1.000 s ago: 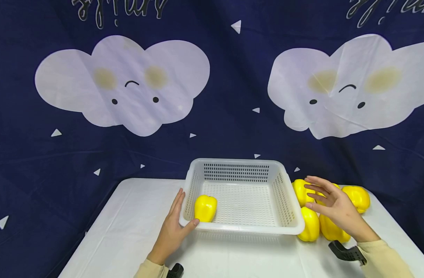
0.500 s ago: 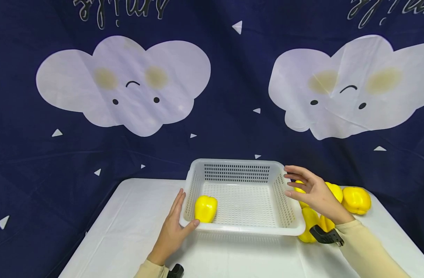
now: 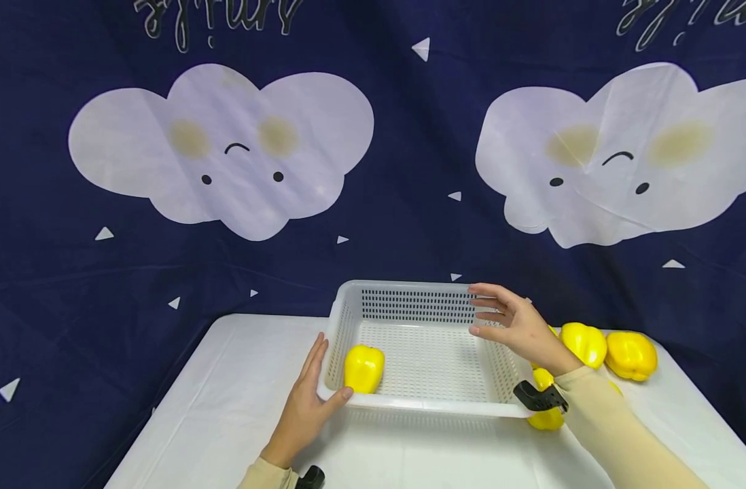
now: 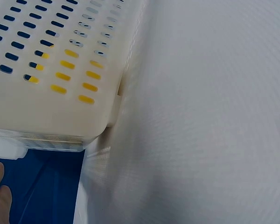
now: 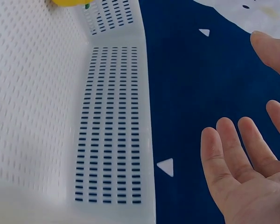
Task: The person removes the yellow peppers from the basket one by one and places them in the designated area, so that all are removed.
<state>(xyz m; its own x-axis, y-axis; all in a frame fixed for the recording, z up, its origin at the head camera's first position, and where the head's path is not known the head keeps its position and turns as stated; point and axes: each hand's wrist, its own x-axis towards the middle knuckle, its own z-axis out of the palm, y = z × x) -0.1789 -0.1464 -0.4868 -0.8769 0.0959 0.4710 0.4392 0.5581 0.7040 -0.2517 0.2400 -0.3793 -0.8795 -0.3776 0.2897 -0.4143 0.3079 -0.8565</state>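
A white perforated plastic basket (image 3: 434,406) stands on the table. One yellow bell pepper (image 3: 364,369) lies inside at its front left. My left hand (image 3: 304,404) touches the basket's left front corner, thumb on the front rim and straight fingers along the left side. Over the basket's right rear part hovers my right hand (image 3: 520,331), spread and holding nothing; in the right wrist view its fingers (image 5: 231,151) show apart from the basket wall (image 5: 147,140). More yellow bell peppers (image 3: 583,345) lie to the right of the basket, some partly hidden behind the right forearm.
The white-covered table (image 3: 214,401) extends left and in front of the basket. Behind it hangs a dark blue cloth (image 3: 410,149) printed with white clouds and small triangles. Another yellow pepper (image 3: 631,356) sits near the table's right rear edge.
My right hand has moved left from above the peppers to over the basket's right rear part, bringing the forearm in front of some peppers. The left hand stays at its corner.
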